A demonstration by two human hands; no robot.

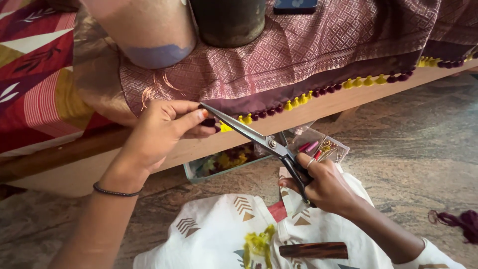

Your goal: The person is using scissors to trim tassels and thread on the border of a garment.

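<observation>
My left hand (164, 127) pinches the edge of a maroon patterned cloth (298, 50) at its border of small yellow and maroon tassels (318, 92). My right hand (323, 184) grips the black handles of steel scissors (254, 135). The blades point up and left, and their tips reach the cloth edge right by my left thumb and forefinger. The cloth hangs over a wooden ledge (328, 107). A black band circles my left wrist.
A clear plastic box (219, 167) of coloured threads and pins sits under the ledge. Two cylindrical containers (229, 20) and a dark phone (295, 6) rest on the cloth. Maroon thread (460, 221) lies on the stone floor at right. A white printed garment (224, 234) covers my lap.
</observation>
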